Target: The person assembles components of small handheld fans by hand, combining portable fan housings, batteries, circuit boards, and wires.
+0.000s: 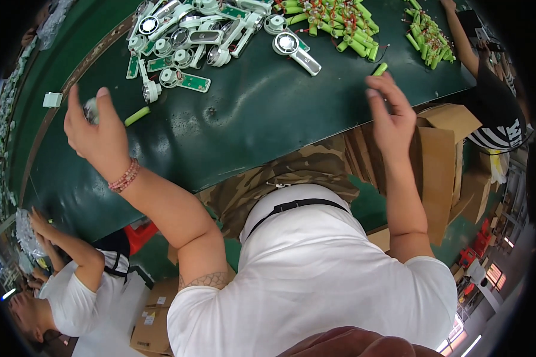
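My left hand [98,134], with a beaded bracelet at the wrist, is raised over the left part of the table, thumb and forefinger spread apart. A blurred round part [91,111] shows in the gap between them, partly hidden by the hand; it does not look gripped. Beside the thumb is a light green cylindrical battery cell [137,116]. On the right, my right hand [393,116] hovers near the table edge, fingers bent and a gap left between thumb and forefinger. Another green cell [380,69] appears just beyond its fingertips, its lower end partly covered.
White handheld fan parts with green circuit boards [187,81] are heaped on the dark green table [250,113]. Wired green cells form two piles [339,24] farther right. Cardboard boxes [438,172] stand at the right edge. Co-workers [77,291] are at both sides.
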Demonstrator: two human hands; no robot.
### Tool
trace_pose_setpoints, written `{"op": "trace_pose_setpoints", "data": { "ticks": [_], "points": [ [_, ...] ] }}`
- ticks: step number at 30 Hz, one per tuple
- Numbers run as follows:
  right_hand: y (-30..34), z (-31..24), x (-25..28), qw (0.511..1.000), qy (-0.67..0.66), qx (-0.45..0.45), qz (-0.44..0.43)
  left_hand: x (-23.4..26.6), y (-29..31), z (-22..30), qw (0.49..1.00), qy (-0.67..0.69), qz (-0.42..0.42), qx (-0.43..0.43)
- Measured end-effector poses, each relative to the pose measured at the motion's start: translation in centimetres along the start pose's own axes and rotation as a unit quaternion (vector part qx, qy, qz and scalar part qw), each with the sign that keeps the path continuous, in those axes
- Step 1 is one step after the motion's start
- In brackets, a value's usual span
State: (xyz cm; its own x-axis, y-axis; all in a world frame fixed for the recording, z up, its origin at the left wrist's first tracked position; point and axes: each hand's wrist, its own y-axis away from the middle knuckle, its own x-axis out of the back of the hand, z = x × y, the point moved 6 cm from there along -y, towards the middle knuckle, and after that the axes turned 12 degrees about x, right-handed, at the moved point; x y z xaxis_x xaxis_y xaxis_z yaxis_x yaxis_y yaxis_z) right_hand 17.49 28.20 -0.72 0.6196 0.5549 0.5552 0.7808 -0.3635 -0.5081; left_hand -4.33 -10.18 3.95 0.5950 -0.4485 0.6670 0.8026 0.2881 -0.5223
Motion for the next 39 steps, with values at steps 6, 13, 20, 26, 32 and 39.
{"op": "trace_pose_setpoints", "data": {
  "ticks": [6,13,20,26,32,39],
  "points": [
    [0.5,2.7,4.1,0.939,0.262,0.17,-0.147,-3.6,5.2,9.5,0.932,0.232,-0.172,-0.218],
    [-0.7,3.1,3.2,0.914,0.267,0.201,-0.23,-9.0,14.4,16.7,0.855,0.17,-0.25,-0.421],
    [-1.0,3.0,2.5,0.921,0.243,0.207,-0.225,-10.7,13.5,15.6,0.866,0.134,-0.32,-0.36],
    [-1.6,2.8,2.3,0.918,0.207,0.229,-0.248,-6.9,10.2,13.5,0.876,0.205,-0.309,-0.31],
    [-1.9,3.0,0.8,0.96,0.129,0.184,-0.168,-7.1,7.4,8.6,0.761,0.535,-0.367,0.021],
    [-2.2,-2.8,-5.1,0.785,-0.577,-0.224,-0.014,-7.4,6.6,7.2,0.692,0.607,-0.381,0.087]
  ]
}}
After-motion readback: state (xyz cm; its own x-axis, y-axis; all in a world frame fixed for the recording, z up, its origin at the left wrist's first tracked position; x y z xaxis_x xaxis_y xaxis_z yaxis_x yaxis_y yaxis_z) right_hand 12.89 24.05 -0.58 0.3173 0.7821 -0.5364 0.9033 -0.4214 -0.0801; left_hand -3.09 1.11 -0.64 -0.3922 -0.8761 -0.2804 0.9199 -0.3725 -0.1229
